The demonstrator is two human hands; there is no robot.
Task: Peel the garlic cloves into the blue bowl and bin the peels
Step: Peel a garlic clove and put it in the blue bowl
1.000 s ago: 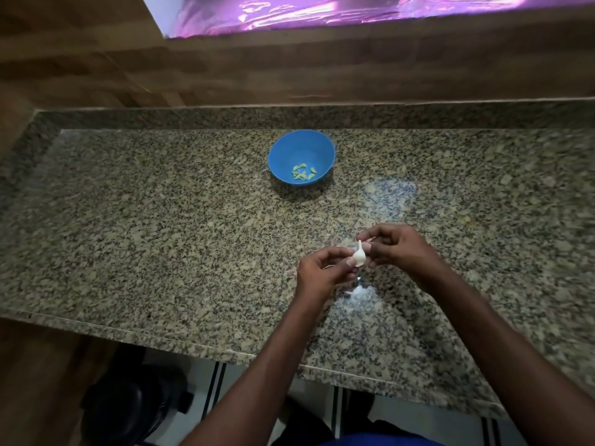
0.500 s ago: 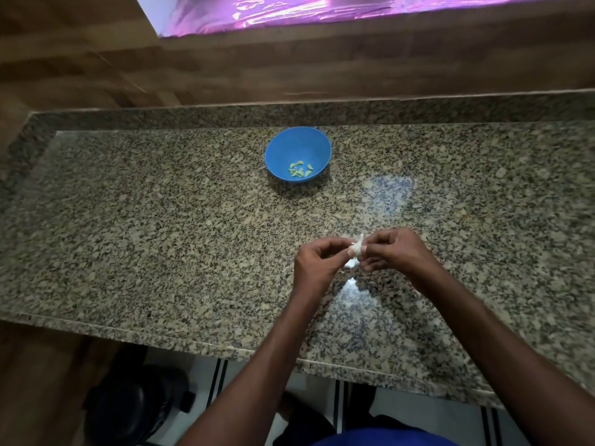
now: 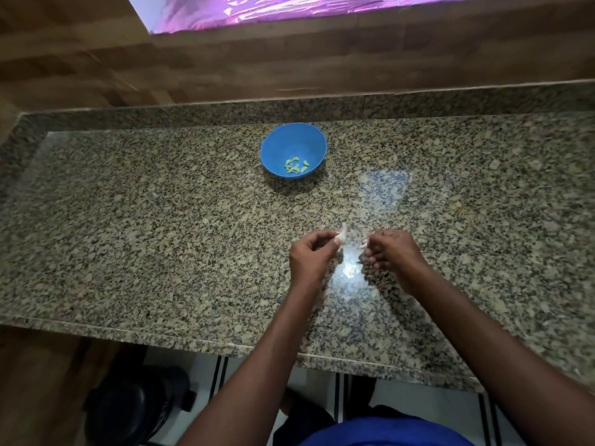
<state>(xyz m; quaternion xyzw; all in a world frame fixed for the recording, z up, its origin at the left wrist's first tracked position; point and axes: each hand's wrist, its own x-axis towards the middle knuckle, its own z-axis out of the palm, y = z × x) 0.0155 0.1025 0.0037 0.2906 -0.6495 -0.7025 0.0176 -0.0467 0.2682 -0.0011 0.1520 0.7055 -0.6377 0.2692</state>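
A blue bowl (image 3: pixel 293 140) stands at the back middle of the granite counter (image 3: pixel 161 220), with several peeled pale-green garlic cloves (image 3: pixel 295 165) in its bottom. Nearer the front edge, my left hand (image 3: pixel 310 257) pinches a white garlic piece (image 3: pixel 342 238) between thumb and fingertips. My right hand (image 3: pixel 388 252) is a small gap to its right, pinching a smaller white scrap (image 3: pixel 364 244), whether peel or clove I cannot tell. Both hands hover just above the counter.
A raised granite ledge and a wooden wall run along the back. A dark round object (image 3: pixel 135 410), possibly a bin, stands on the floor below the counter's front edge at the left. A bright light reflection lies on the counter under my hands.
My hands were together on one garlic piece; now they have pulled apart, each keeping a white bit. The view shifted slightly.
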